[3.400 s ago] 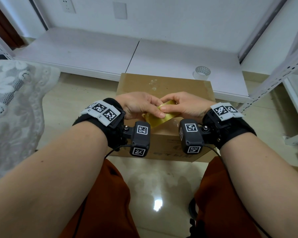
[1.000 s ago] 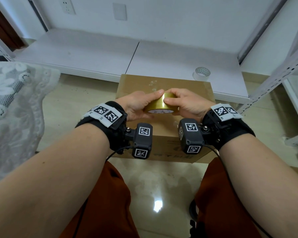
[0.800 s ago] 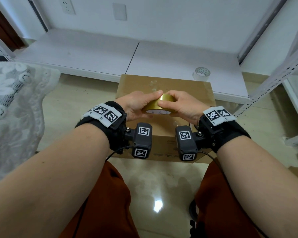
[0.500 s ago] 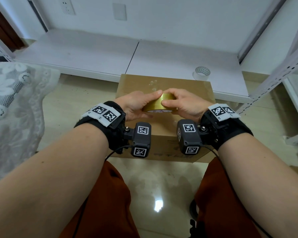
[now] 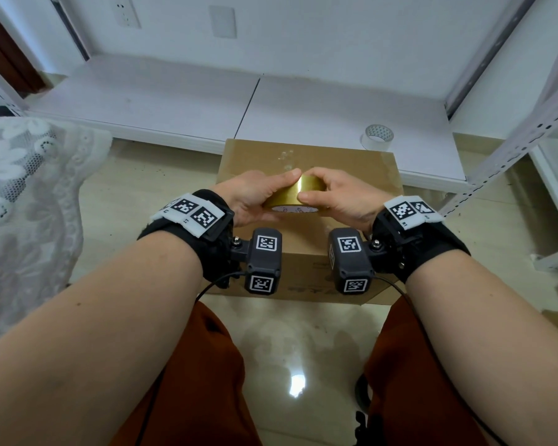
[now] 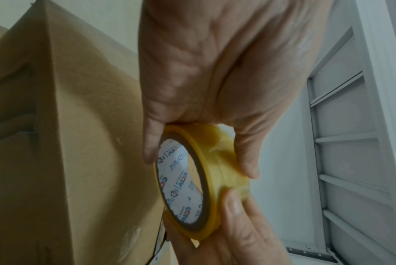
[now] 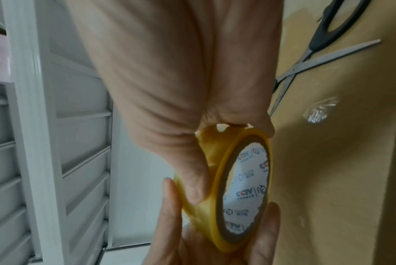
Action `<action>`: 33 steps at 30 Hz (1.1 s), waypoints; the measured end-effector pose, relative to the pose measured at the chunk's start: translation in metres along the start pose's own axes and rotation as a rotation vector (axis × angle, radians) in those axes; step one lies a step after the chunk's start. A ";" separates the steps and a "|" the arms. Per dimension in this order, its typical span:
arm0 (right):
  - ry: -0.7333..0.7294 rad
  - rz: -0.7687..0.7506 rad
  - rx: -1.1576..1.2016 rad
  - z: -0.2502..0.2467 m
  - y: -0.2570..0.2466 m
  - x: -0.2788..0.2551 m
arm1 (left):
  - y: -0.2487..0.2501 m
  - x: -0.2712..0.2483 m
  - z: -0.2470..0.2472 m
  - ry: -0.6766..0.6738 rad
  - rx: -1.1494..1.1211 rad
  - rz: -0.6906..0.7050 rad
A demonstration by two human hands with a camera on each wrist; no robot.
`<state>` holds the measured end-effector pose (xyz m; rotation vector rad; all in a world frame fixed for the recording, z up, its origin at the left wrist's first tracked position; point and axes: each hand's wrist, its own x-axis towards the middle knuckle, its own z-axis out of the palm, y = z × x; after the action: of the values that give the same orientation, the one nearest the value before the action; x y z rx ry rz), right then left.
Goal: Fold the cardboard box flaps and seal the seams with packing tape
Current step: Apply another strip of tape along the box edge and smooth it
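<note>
Hands, two, grip one yellow tape roll above one box.

The white inner core of the yellow tape roll bore repeated "CCTV" logos; the box's side print was unreadable.

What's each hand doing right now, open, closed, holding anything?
Left hand: closed, fingers curled round the yellow tape roll.
Right hand: closed on the same roll from the other side, thumb on its outer face, above the cardboard box.
</note>
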<state>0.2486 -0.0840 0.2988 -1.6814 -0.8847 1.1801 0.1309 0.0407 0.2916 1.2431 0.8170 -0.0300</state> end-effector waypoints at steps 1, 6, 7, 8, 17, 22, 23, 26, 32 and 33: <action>-0.016 0.007 0.027 -0.001 -0.001 0.000 | 0.000 0.000 0.000 -0.003 -0.001 -0.002; -0.013 0.060 0.039 0.001 0.000 -0.004 | 0.000 0.001 0.001 0.015 -0.002 -0.011; 0.006 0.063 -0.031 0.003 0.001 -0.003 | 0.000 0.002 0.001 0.024 0.006 -0.013; 0.032 0.061 -0.107 0.005 0.003 -0.002 | 0.000 0.003 0.001 0.030 0.018 -0.015; 0.014 0.033 -0.152 0.003 0.002 0.000 | -0.004 0.006 -0.004 0.028 0.034 -0.010; -0.053 0.108 -0.115 -0.003 0.001 -0.001 | -0.003 0.004 -0.003 -0.024 0.064 -0.024; -0.055 0.124 -0.090 -0.004 0.001 -0.001 | -0.002 0.003 -0.003 -0.045 0.071 -0.024; -0.034 0.129 -0.079 -0.006 0.001 -0.003 | 0.000 -0.001 -0.002 -0.076 0.084 -0.019; 0.033 0.136 -0.086 -0.010 -0.001 -0.002 | 0.000 -0.001 -0.004 -0.092 0.092 0.001; 0.034 0.137 -0.078 -0.010 -0.001 -0.001 | 0.000 0.000 -0.004 -0.089 0.092 0.001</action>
<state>0.2581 -0.0872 0.3021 -1.8441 -0.8142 1.2174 0.1282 0.0441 0.2910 1.3196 0.7443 -0.1220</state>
